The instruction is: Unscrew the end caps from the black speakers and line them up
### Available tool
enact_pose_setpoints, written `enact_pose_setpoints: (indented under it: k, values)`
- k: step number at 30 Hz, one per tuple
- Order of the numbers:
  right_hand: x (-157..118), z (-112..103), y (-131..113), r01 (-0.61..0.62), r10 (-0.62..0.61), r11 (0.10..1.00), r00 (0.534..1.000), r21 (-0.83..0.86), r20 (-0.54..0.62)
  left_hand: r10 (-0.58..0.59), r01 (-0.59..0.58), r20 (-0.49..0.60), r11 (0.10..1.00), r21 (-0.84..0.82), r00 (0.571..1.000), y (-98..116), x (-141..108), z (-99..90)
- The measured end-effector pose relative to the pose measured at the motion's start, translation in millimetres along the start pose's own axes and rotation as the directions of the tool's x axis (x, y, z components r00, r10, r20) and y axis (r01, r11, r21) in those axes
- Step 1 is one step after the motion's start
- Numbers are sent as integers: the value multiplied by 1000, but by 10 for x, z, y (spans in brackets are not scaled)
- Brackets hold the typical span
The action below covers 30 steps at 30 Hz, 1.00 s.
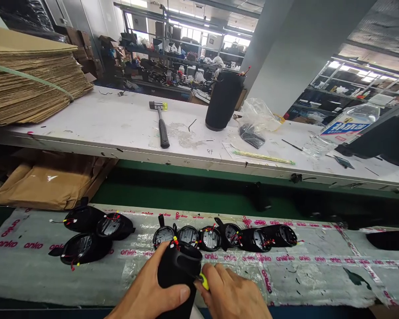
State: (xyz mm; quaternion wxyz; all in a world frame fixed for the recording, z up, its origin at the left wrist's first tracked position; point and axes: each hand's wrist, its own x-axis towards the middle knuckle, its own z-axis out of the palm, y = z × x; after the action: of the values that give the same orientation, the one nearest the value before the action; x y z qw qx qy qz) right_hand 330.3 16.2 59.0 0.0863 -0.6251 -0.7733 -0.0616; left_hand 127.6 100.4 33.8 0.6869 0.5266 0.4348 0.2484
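Observation:
A black fabric-covered cylinder (181, 272) stands tilted at the bottom centre, its open end up, with red and yellow wire ends at the rim. My left hand (153, 285) is wrapped round its left side, thumb across the front. On the right, my right hand (231, 290) is closed on a small yellow-green tool (204, 281), whose dark end touches the cylinder near its rim. Just beyond, several similar black cylinders (211, 238) lie in a row with wires at their open ends. Three more black cylinders (81, 248) lie in a group at the left.
A white shelf (126, 119) spans the view above the plastic-covered bench (146, 283). It bears a hammer (162, 128), an upright black cylinder (224, 102), a plastic bottle (347, 126) and stacked cardboard (29, 84). Another black piece (390, 240) lies far right.

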Motion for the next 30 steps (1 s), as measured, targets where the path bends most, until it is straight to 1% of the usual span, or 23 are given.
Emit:
enact_pose_setpoints:
  k: [2, 5, 7, 8, 9, 11, 13, 16, 20, 23, 27, 28, 30]
  values:
    - [-4, 6, 18, 4, -5, 999, 1000, 45, 26, 15, -15, 19, 1000, 5, 1000, 19, 4, -9]
    - [-10, 11, 43, 9, -17, 995, 997, 104, 73, -1, 0, 63, 1000, 14, 998, 82, 10, 0]
    - [-16, 7, 45, -7, -5, 993, 996, 120, 94, -13, 10, 106, 1000, 30, 994, 141, 10, 21]
    - [-19, 1, 40, -18, 6, 993, 995, 117, 100, -14, 9, 109, 999, 47, 994, 170, 7, 35]
    - [-21, -8, 31, -27, 16, 994, 995, 104, 101, -15, 9, 93, 997, 73, 996, 197, 2, 49]
    - [-22, -36, 6, -24, 20, 999, 995, 43, 93, -23, 19, 25, 990, 139, 999, 244, -12, 80]
    - [-18, -74, -19, -10, 14, 999, 996, -40, 86, -49, 57, -46, 978, 202, 998, 281, -28, 112]
    - [-6, -121, -43, 10, 3, 989, 996, -145, 85, -76, 95, -83, 965, 246, 994, 337, -46, 159]
    - [17, -138, -39, 23, -13, 984, 999, -178, 52, -94, 132, -134, 942, 307, 986, 420, -55, 207]
    - [42, -154, -27, 61, -53, 982, 997, -177, 54, -80, 116, -126, 943, 311, 989, 439, -59, 207]
    - [81, -200, -36, 111, -91, 975, 990, -192, 112, -47, 65, -80, 972, 227, 996, 379, -55, 175]
    - [91, -209, -41, 120, -100, 974, 989, -194, 114, -39, 57, -82, 972, 229, 996, 359, -53, 170]
    - [115, -222, -49, 143, -119, 968, 985, -205, 128, -21, 55, -118, 955, 292, 993, 327, -46, 169]
